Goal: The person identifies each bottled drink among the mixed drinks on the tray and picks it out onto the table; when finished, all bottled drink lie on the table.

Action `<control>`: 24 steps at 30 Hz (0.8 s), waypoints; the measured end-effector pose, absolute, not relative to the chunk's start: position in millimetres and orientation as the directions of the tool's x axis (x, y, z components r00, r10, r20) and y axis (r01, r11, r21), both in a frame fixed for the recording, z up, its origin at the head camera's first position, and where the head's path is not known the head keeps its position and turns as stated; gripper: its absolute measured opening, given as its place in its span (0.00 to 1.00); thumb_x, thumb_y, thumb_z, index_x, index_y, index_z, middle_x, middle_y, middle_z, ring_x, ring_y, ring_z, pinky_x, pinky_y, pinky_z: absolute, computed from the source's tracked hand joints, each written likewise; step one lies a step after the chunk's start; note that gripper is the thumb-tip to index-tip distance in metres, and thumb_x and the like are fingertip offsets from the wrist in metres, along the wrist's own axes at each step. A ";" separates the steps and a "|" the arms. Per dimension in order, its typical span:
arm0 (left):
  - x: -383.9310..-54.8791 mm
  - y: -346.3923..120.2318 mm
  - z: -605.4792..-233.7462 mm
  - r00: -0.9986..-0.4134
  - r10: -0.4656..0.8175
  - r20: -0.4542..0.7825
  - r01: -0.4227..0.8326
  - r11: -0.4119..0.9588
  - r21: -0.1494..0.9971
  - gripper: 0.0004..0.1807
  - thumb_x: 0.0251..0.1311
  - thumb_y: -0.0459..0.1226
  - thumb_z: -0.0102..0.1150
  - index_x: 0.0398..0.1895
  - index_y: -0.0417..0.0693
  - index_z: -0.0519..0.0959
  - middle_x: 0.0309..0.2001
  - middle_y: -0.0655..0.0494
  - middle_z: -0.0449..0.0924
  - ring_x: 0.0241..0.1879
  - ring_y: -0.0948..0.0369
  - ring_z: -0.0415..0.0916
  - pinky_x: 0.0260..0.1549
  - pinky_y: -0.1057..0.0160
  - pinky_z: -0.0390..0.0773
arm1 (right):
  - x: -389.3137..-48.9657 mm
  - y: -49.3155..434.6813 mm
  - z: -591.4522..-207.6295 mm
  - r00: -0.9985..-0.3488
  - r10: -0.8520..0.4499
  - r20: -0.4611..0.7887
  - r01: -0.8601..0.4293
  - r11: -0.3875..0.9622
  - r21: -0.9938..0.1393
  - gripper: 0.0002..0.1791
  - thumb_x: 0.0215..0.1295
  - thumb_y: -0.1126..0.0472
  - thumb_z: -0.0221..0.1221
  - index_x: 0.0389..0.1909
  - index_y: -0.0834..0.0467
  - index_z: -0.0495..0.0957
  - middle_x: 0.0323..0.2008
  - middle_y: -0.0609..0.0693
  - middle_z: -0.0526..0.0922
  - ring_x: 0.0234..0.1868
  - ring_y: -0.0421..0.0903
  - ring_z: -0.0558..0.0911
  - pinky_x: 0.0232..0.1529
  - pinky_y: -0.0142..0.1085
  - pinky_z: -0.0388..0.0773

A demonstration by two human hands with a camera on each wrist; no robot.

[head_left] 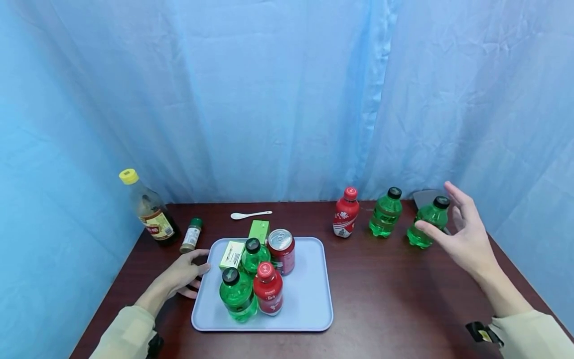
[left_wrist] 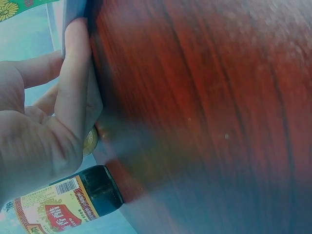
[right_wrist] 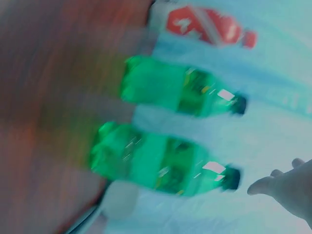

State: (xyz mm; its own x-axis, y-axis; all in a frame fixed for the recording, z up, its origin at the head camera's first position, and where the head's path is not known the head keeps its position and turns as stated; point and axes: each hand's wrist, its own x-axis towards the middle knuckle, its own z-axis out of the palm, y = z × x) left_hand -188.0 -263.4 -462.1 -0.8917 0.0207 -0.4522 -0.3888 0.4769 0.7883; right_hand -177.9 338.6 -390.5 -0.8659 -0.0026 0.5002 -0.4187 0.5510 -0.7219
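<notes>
My left hand point(head_left: 184, 274) pinches the left rim of a pale blue tray point(head_left: 309, 289); the left wrist view shows the fingers point(left_wrist: 78, 44) at that rim. On the tray stand two green soda bottles point(head_left: 237, 299), a red bottle point(head_left: 268, 290), a red can point(head_left: 281, 252) and small green-and-white boxes point(head_left: 232, 255), partly hidden. At the right, my right hand point(head_left: 466, 234) is spread beside another green soda bottle point(head_left: 430, 219), thumb and fingers apart. In the right wrist view a gap shows between its fingers and that bottle's black cap point(right_wrist: 231, 178).
A second green bottle point(head_left: 385, 212) and a red bottle point(head_left: 346, 212) stand left of it. Behind lies a flat grey object point(head_left: 425, 198), partly hidden. A yellow-capped vinegar bottle point(head_left: 154, 212), a spice jar point(head_left: 191, 236) and a white spoon point(head_left: 251, 215) are farther left. Blue curtains point(head_left: 287, 99) enclose the table.
</notes>
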 end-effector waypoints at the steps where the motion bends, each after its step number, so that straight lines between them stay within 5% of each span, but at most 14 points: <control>1: -188.4 -263.4 -462.4 -0.893 0.019 -0.450 -0.387 0.481 0.787 0.28 0.75 0.37 0.54 0.75 0.46 0.62 0.39 0.42 0.74 0.25 0.54 0.76 0.21 0.53 0.85 | -175.7 333.6 -386.6 -0.860 -0.026 0.510 -0.444 0.533 -0.720 0.56 0.57 0.77 0.69 0.81 0.46 0.50 0.79 0.46 0.51 0.78 0.42 0.52 0.69 0.20 0.54; 8: -190.3 -265.1 -465.3 -0.894 0.006 -0.448 -0.387 0.494 0.779 0.28 0.75 0.38 0.54 0.75 0.47 0.62 0.40 0.43 0.75 0.26 0.54 0.76 0.21 0.53 0.85 | -164.9 293.5 -365.4 -0.800 -0.165 0.576 -0.593 0.356 -0.722 0.61 0.45 0.88 0.68 0.80 0.59 0.51 0.79 0.55 0.52 0.78 0.48 0.54 0.71 0.29 0.59; 17: -190.3 -264.9 -465.0 -0.893 0.001 -0.450 -0.390 0.495 0.776 0.28 0.75 0.38 0.54 0.75 0.48 0.62 0.39 0.42 0.74 0.26 0.54 0.76 0.21 0.53 0.85 | -156.6 244.3 -366.1 -0.726 -0.352 0.590 -0.666 0.150 -0.731 0.66 0.42 0.83 0.74 0.80 0.63 0.44 0.79 0.60 0.46 0.78 0.56 0.51 0.70 0.30 0.63; 24: -188.4 -263.5 -465.3 -0.892 -0.002 -0.452 -0.398 0.480 0.782 0.28 0.75 0.38 0.54 0.75 0.47 0.62 0.43 0.42 0.74 0.26 0.53 0.77 0.22 0.53 0.85 | -154.3 208.7 -379.9 -0.723 -0.471 0.505 -0.643 0.191 -0.742 0.79 0.34 0.72 0.83 0.81 0.57 0.35 0.81 0.53 0.38 0.80 0.52 0.46 0.69 0.30 0.60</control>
State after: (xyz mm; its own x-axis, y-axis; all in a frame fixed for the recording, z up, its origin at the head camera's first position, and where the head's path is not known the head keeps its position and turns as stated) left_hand -188.4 -263.5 -465.3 -0.8920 -0.0022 -0.4520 -0.3975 0.4798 0.7822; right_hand -154.3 208.7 -379.9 -0.7227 -0.4714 0.5054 -0.6431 0.1908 -0.7416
